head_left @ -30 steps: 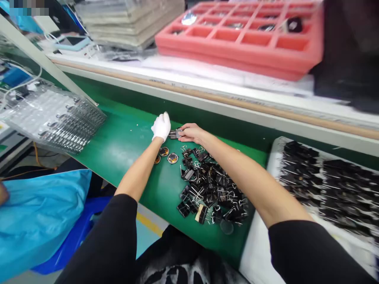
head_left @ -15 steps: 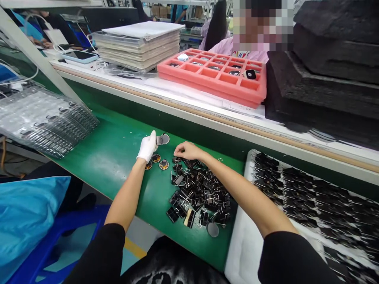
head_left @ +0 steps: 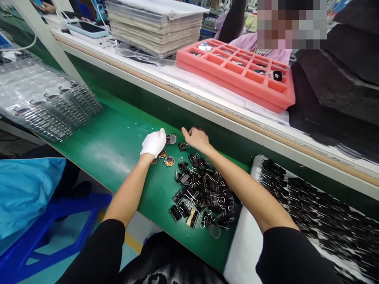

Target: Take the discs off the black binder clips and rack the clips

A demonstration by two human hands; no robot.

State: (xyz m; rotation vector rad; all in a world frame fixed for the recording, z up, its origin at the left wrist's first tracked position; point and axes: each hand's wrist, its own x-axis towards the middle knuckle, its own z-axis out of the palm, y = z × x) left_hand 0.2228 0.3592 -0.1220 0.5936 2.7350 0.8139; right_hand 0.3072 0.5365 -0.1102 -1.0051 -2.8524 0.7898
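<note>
My left hand (head_left: 154, 144), in a white glove, pinches a small round grey disc (head_left: 172, 139) that has a binder clip's black body and wire handles across its left part. Below that hand, several round pieces with dark and orange faces (head_left: 169, 161) lie on the green tabletop. My right hand (head_left: 197, 139) is bare and a little blurred, with the thumb apart from the bent fingers and nothing seen between them. Just under it sits a single black binder clip (head_left: 183, 146). A heap of black binder clips (head_left: 204, 189) spreads nearer to me, with another grey disc (head_left: 214, 231) at its front edge.
Rows of black clips (head_left: 319, 205) fill a white foam tray (head_left: 244, 240) at right. Stacked clear plastic trays (head_left: 50, 106) stand at left. A raised shelf behind carries a pink foam tray (head_left: 231, 86) and black foam blocks (head_left: 340, 71). A person sits beyond it.
My right hand has moved up and away from the clip heap, leaving one clip below it. My left hand keeps hold of the disc. The camera view has shifted somewhat.
</note>
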